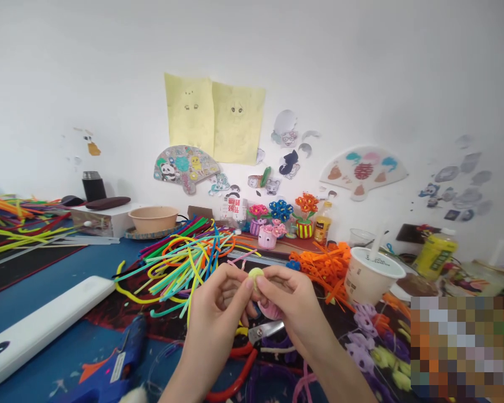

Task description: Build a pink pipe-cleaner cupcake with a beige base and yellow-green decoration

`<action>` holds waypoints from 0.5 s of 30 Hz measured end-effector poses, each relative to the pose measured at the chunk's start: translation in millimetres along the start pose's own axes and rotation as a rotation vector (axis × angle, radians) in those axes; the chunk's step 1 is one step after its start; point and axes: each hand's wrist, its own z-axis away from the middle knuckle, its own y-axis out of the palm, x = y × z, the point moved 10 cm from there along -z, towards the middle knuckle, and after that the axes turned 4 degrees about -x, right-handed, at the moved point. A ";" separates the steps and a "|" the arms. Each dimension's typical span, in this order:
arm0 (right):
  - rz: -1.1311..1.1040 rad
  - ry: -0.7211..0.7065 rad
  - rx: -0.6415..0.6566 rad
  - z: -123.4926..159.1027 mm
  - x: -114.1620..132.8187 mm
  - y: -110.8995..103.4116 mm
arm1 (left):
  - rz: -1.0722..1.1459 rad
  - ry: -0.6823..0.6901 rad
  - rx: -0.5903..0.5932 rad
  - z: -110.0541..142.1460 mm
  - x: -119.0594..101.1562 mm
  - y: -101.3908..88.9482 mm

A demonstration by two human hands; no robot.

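Observation:
Both my hands meet above the middle of the table. Between the thumb and fingertips of my left hand (222, 305) and my right hand (292, 299) is a small rounded yellow-green piece (256, 273), which looks like coiled pipe cleaner. A pink rounded thing (270, 309) shows just behind my right fingers, partly hidden; I cannot tell whether they touch it. Under my hands lie scissors (267, 332) with metal blades and red handles. Left of them rests a blue hot glue gun (117, 366).
Loose coloured pipe cleaners (193, 260) are heaped behind my hands, with orange ones (319, 266) to the right. A lidded cup with straw (373, 274) stands at the right. A long white device (46, 330) lies left. Small flower pots (267, 238) stand near the wall.

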 end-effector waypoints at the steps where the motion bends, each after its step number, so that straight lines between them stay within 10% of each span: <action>1: -0.007 -0.004 -0.009 0.8 0.1 0.0 | -0.007 0.009 -0.007 0.6 0.8 -0.7; 15: 0.018 -0.047 -0.010 2.2 -1.6 4.4 | -0.075 0.039 -0.134 2.7 -2.6 -9.1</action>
